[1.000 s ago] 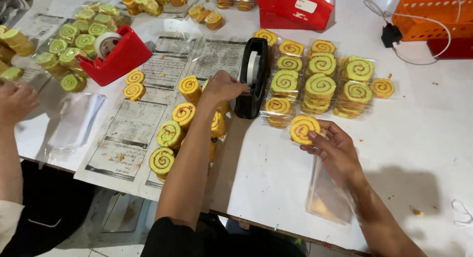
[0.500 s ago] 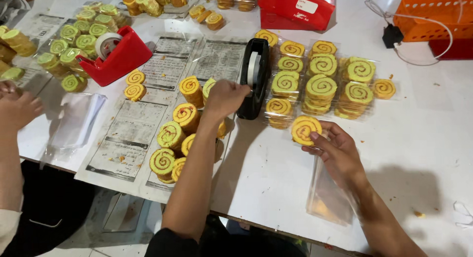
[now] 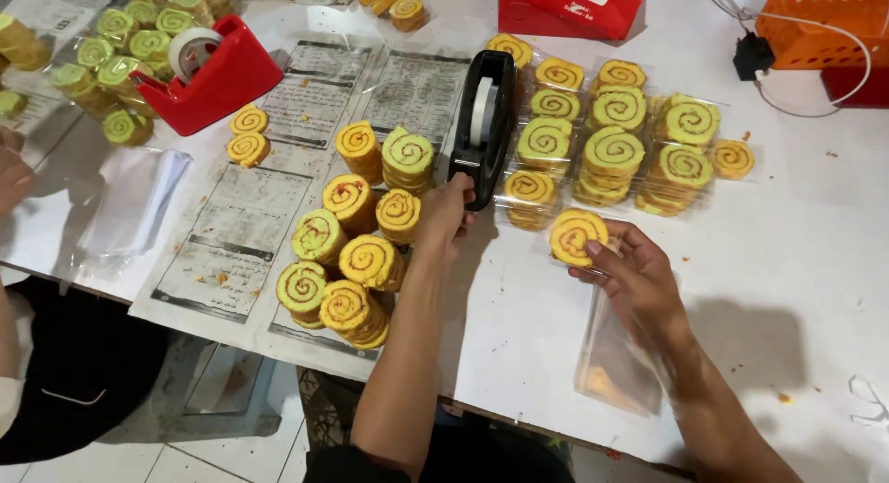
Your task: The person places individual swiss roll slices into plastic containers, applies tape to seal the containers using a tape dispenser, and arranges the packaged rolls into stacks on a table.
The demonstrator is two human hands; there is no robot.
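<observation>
Spiral cookie stack (image 3: 576,236), yellow with a reddish swirl on top, is gripped in the right hand (image 3: 634,279), fingers curled around its lower side, so it sits just above and left of the palm, right in front of the bagged rows of cookies (image 3: 619,140) on the white table (image 3: 796,261). A clear plastic bag (image 3: 616,363) is trailing down under that same hand, towards the table edge. The left hand (image 3: 444,214) is closed on the bottom end of the black tape dispenser (image 3: 489,122), thumb and fingers pinched at its lower tip, though whether tape itself is pinched can't really be made out. So the stack is held well to the right of the dispenser, with a bare strip of table between the two hands. Just left of the left wrist, a loose pile of unwrapped spiral cookies (image 3: 356,251) is spread over printed paper sheets (image 3: 241,233). Further up left, a red tape dispenser (image 3: 208,75) is parked beside greenish swirl cookies (image 3: 120,57), and another person's hand (image 3: 14,173) is seen at the far left edge.
</observation>
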